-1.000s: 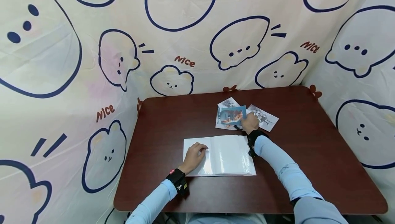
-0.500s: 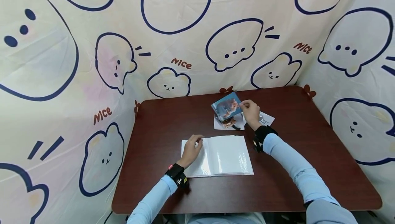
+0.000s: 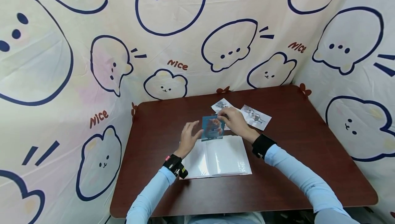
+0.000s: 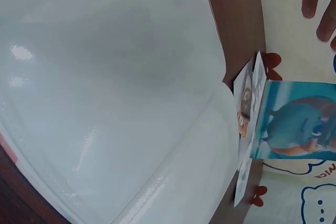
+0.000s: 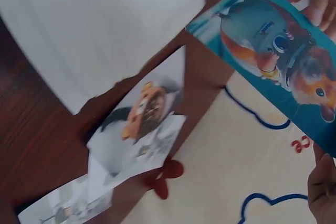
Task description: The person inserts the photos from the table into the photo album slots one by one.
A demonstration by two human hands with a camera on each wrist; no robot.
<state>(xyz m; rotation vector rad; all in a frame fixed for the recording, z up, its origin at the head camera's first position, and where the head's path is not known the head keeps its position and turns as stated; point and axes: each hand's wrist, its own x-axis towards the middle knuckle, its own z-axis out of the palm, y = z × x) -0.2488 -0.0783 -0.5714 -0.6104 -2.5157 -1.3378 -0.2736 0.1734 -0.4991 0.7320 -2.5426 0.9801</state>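
Observation:
A blue picture card with an orange cartoon animal stands upright above the far edge of the open white album. My right hand pinches the card by its upper right edge; in the right wrist view its thumb shows at the card's corner. My left hand is spread beside the card's left edge, fingers apart and thumb close to it; whether it touches cannot be told. In the left wrist view, the card rises beyond the album's glossy sleeve.
Behind the album lie more picture cards: a white one to the right, another at the back, and a monkey card partly hidden. The brown table meets a patterned cloth wall at its far edge.
My right hand has lifted the blue card off the pile and brought it left and nearer, to the album. My left hand has risen from the album page and spread its fingers.

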